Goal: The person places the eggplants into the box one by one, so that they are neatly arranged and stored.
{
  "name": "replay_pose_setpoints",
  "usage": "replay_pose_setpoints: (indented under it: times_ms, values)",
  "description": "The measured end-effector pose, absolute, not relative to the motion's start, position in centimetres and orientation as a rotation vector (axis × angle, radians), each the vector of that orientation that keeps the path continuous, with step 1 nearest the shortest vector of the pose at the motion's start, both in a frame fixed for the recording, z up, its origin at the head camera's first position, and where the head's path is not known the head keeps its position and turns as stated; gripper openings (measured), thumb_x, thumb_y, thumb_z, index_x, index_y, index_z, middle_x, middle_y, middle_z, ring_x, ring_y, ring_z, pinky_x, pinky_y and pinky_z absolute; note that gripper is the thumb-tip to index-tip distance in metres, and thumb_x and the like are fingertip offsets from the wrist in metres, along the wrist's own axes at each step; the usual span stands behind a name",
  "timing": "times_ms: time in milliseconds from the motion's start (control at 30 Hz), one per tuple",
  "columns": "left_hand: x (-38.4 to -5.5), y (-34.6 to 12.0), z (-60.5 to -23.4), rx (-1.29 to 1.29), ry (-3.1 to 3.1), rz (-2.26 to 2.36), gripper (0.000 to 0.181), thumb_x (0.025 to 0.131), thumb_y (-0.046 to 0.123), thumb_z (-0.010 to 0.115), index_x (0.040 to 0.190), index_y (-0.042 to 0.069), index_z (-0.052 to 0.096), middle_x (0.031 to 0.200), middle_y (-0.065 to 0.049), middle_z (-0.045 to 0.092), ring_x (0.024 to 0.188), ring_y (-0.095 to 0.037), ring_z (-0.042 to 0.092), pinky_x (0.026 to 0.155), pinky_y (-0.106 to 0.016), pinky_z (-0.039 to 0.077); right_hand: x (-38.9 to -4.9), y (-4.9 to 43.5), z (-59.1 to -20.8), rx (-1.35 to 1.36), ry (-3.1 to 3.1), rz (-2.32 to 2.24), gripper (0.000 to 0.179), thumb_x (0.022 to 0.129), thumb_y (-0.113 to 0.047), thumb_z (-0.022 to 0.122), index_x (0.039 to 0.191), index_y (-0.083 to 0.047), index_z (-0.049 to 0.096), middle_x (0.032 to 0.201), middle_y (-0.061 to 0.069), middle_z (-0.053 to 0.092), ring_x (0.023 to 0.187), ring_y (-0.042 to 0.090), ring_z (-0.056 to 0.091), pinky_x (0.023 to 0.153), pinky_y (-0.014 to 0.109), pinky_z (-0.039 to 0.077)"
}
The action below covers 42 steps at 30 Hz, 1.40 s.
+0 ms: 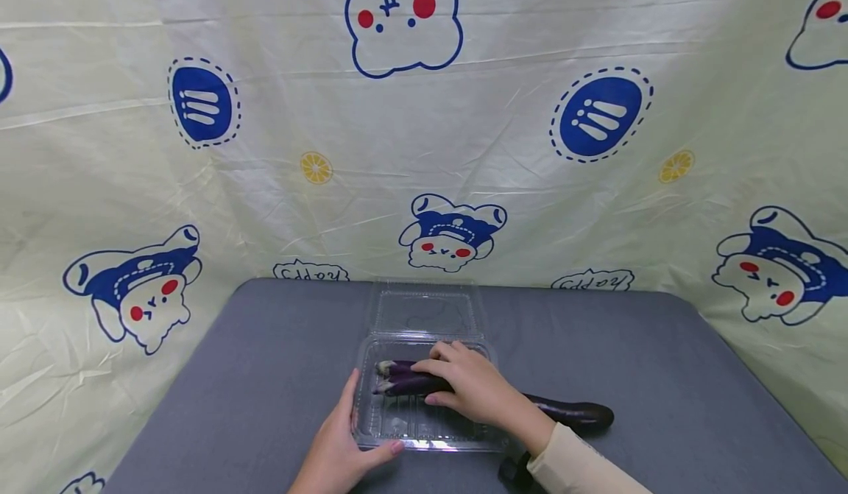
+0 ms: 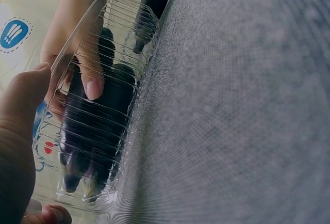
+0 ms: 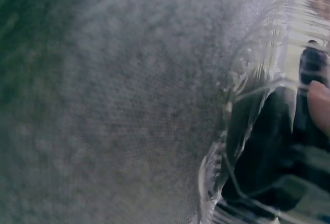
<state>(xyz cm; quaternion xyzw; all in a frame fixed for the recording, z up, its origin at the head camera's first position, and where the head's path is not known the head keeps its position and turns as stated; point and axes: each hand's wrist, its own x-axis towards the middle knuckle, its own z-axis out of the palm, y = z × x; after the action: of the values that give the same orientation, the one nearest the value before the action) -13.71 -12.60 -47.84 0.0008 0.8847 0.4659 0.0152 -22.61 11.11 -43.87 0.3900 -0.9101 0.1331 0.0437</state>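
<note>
A clear plastic clamshell box (image 1: 457, 446) stands on the table with its lid (image 1: 424, 310) tipped back, away from me. My left hand (image 1: 338, 435) holds the box at its front left corner, thumb over the front rim and fingers along the left wall. Inside lie two dark purple eggplants side by side, a nearer eggplant (image 1: 405, 385) and a farther eggplant (image 1: 392, 367), pale stem ends to the left. Over them, my right hand (image 1: 470, 380) grips with the thumb on the near side and fingers beyond; the left wrist view shows this thumb (image 2: 94, 87) through the ribbed wall.
Another long eggplant (image 1: 576, 414) lies right of the box, partly behind my right wrist. A black device (image 1: 513, 472) sits under the right sleeve. Grey cloth (image 1: 285, 347) covers the table, and a printed curtain (image 1: 364, 126) hangs behind its far edge.
</note>
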Motion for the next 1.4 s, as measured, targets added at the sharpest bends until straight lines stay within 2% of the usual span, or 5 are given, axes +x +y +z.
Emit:
replay_pose_setpoints:
  times_ms: [200, 467, 700, 1200, 1400]
  values:
    - [-13.7, -12.6, -47.9, 0.004, 2.753, 1.447, 0.124, 0.068, 0.062, 0.083, 0.16, 0.016, 0.013, 0.154, -0.026, 0.039, 0.128, -0.041, 0.054, 0.101, -0.059, 0.047, -22.6, 10.8, -44.1, 1.215, -2.792, 0.385, 0.046, 0.085, -0.041, 0.076, 0.129, -0.031, 0.066, 0.111, -0.009, 0.059, 0.094, 0.008, 0.05, 0.078, 0.029, 0.047]
    - [-13.7, -12.7, -47.9, -0.003, 2.749, 1.448, 0.124, 0.068, 0.061, 0.083, 0.16, 0.018, 0.012, 0.153, -0.027, 0.039, 0.126, -0.041, 0.055, 0.1, -0.059, 0.047, -22.3, 10.3, -44.3, 1.235, -2.803, 0.347, 0.043, 0.084, -0.042, 0.078, 0.125, -0.032, 0.068, 0.098, -0.011, 0.054, 0.084, 0.007, 0.04, 0.069, 0.021, 0.035]
    - [-13.7, -12.5, -47.9, -0.002, 2.747, 1.448, 0.124, 0.069, 0.062, 0.083, 0.16, 0.018, 0.012, 0.155, -0.026, 0.037, 0.13, -0.041, 0.052, 0.102, -0.06, 0.045, -22.0, 10.4, -44.6, 1.225, -2.831, 0.382, 0.043, 0.083, -0.038, 0.078, 0.124, -0.032, 0.066, 0.1, -0.011, 0.053, 0.084, 0.007, 0.038, 0.07, 0.022, 0.032]
    - [-13.6, -12.6, -48.0, 0.021, 2.792, 1.425, 0.124, 0.068, 0.064, 0.082, 0.16, 0.016, 0.013, 0.153, -0.025, 0.04, 0.132, -0.04, 0.05, 0.103, -0.06, 0.044, -22.0, 10.5, -45.0, 1.247, -2.806, 0.316, 0.048, 0.08, -0.044, 0.08, 0.124, -0.032, 0.066, 0.1, -0.012, 0.055, 0.083, 0.005, 0.039, 0.068, 0.02, 0.033]
    - [-13.6, -12.6, -48.1, 0.04, 2.807, 1.45, 0.124, 0.068, 0.061, 0.084, 0.16, 0.015, 0.014, 0.153, -0.026, 0.041, 0.133, -0.039, 0.049, 0.105, -0.06, 0.043, -22.1, 10.9, -44.8, 1.216, -2.828, 0.327, 0.055, 0.078, -0.047, 0.08, 0.129, -0.031, 0.064, 0.105, -0.011, 0.056, 0.087, 0.007, 0.04, 0.072, 0.023, 0.036]
